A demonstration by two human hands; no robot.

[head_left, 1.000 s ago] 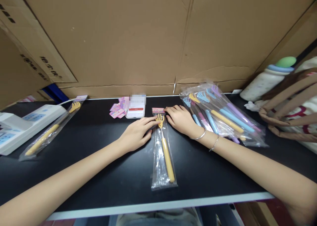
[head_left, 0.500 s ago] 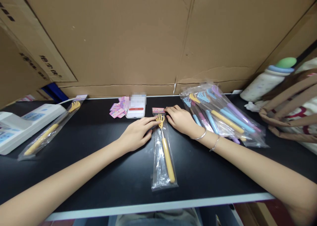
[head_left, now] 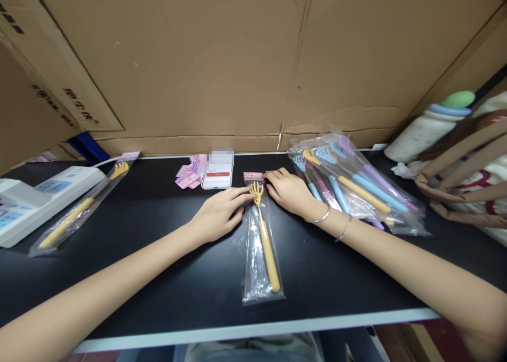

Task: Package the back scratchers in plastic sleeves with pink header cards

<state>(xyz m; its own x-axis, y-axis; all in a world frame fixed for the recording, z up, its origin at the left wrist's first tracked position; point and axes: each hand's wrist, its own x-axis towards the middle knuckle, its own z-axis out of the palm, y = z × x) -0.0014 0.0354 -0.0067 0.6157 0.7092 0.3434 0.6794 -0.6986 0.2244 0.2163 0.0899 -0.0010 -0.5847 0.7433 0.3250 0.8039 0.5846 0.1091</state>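
Note:
In front of me a yellow back scratcher [head_left: 268,253] lies in a clear plastic bag [head_left: 254,277], its claw end pointing away from me. A pink printed card [head_left: 253,176] sits at the far end of the bag. My left hand [head_left: 222,211] rests beside the bag, fingers stretched out, with fingertips on the plastic by the claw. On the other side my right hand [head_left: 288,192] lies palm down, its fingertips at the right edge of the card. Neither hand grips anything.
Several bagged back scratchers [head_left: 356,185] lie piled at the right. Another bagged yellow one [head_left: 75,216] leans by a white power strip [head_left: 55,193] at the left. Small pink cards [head_left: 189,174] lie beside a phone [head_left: 217,174]. A bottle [head_left: 422,132] and a bag with brown handles [head_left: 455,193] stand far right.

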